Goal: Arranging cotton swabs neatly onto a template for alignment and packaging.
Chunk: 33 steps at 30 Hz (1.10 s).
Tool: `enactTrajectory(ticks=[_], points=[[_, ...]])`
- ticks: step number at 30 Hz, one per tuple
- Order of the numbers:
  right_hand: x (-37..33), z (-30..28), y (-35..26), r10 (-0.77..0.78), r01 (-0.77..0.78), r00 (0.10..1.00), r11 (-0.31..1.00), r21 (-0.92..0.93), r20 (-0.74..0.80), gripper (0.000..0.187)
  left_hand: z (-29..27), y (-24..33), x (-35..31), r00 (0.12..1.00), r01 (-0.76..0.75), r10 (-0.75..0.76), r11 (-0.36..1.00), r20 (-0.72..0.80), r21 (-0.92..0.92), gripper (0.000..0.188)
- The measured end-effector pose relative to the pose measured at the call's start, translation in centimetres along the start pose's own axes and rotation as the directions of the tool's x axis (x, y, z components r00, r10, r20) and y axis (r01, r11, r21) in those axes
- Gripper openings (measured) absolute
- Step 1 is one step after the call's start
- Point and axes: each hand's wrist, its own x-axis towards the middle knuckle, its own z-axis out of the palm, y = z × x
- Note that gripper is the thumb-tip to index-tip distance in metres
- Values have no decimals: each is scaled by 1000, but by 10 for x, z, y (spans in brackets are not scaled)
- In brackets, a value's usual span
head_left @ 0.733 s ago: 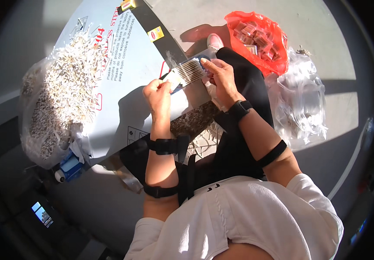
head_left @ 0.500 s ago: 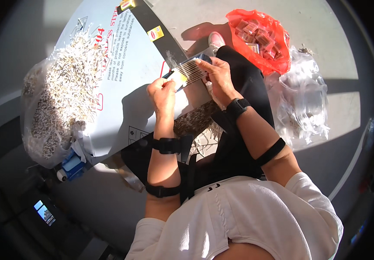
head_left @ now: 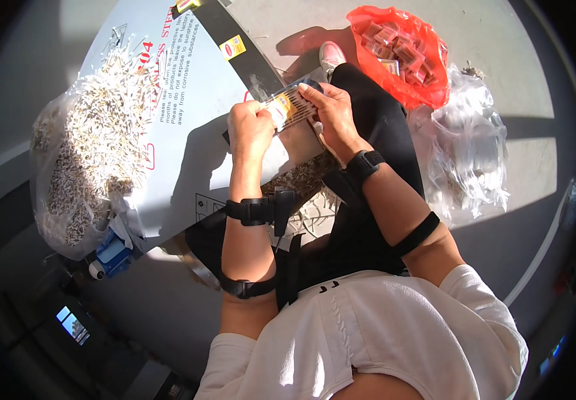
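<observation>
While you sit over the pale printed sheet [head_left: 188,120], a clear bag of pale sticks [head_left: 84,167] lies at nine o'clock, partly covered by it. At one o'clock an orange bag [head_left: 401,53] holds small packets; clear wrappers [head_left: 468,153] pile up at three. Your left hand [head_left: 251,127] and right hand [head_left: 328,113] meet at twelve, fingers clamped on a small striped packet [head_left: 288,107], pinched at both ends. Its contents look like sticks, though glare blurs them.
</observation>
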Motion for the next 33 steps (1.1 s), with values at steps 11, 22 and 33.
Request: enactTrajectory(ticks=[11,22,33], points=[[6,-4,6,-8,9,1000,999,-39,16,21,-2,11,2,986,-157,165,945,-4,287,22],[13,-4,9,-14,14,1000,1000,3,18,21,30,-30,-46,868,-302,485,690,-110,657,85],[19,-5,25,-215,200,976,948,-250,-37,28,35,-26,-54,840,-354,528,708,-125,611,85]])
